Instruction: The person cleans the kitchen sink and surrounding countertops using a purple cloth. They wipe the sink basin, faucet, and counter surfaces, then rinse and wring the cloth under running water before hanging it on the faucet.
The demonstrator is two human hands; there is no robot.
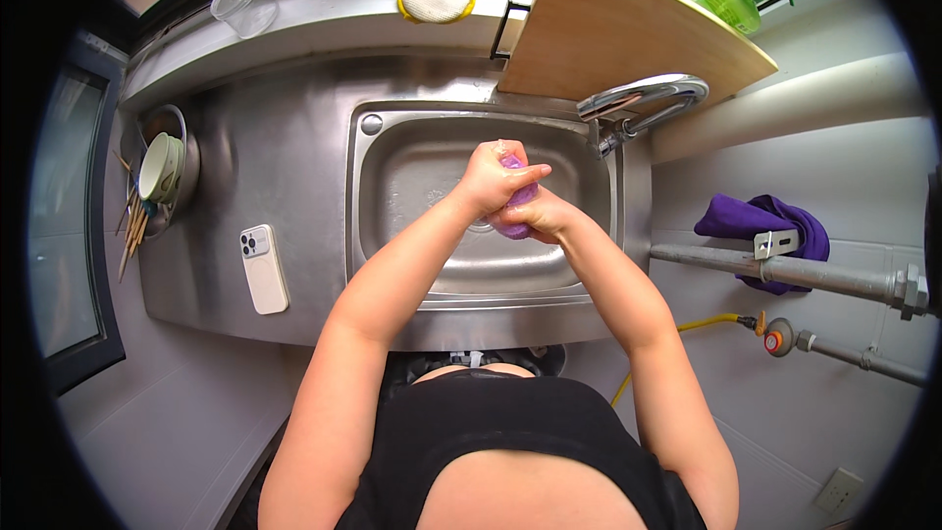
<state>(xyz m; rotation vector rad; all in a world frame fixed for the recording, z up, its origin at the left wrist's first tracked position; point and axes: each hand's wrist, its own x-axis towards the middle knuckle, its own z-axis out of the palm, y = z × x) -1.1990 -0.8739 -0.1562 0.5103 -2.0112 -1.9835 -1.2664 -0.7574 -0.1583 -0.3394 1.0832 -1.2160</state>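
Both my hands grip a wet purple cloth above the stainless steel sink basin. My left hand is at its upper part, with the thumb pointing right. Lower down, my right hand closes around the other part, and a bunched end hangs below the fingers. Water glistens on the skin of both hands. The chrome faucet arches in from the right rim; whether water runs from it I cannot tell. My hands partly cover the drain.
A white phone lies on the steel counter to the left. Beyond it are stacked bowls and chopsticks. A wooden board leans behind the sink near a green pump bottle. A purple cloth hangs over a wall pipe.
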